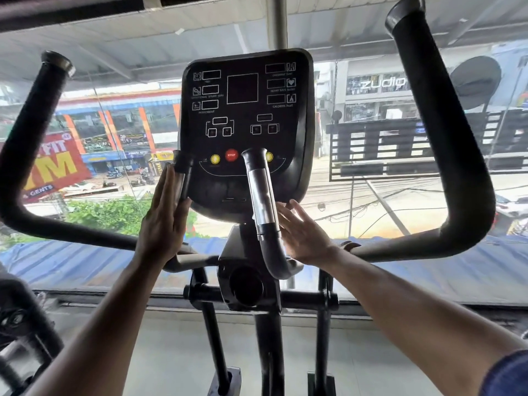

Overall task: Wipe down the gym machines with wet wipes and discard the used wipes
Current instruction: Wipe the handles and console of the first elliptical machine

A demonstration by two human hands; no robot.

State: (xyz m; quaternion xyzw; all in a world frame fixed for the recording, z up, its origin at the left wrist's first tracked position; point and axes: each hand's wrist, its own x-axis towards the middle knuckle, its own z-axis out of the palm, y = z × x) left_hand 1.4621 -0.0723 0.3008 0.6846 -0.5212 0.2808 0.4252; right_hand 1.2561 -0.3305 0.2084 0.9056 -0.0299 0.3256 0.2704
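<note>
A gym on an upper floor: a cardio machine's console with a red stop button, long padded handlebars, and a wide window overlooking a shopping street.

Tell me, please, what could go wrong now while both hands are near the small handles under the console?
1. Neither the left hand nor the right hand shows a wipe, so the handles may be touched but not cleaned.
2. The red STOP button and yellow button on the console sit just above the fingers; a stray swipe could press them.
3. The right inner handle has a shiny metal sensor strip; moisture might leave streaks there.
</note>
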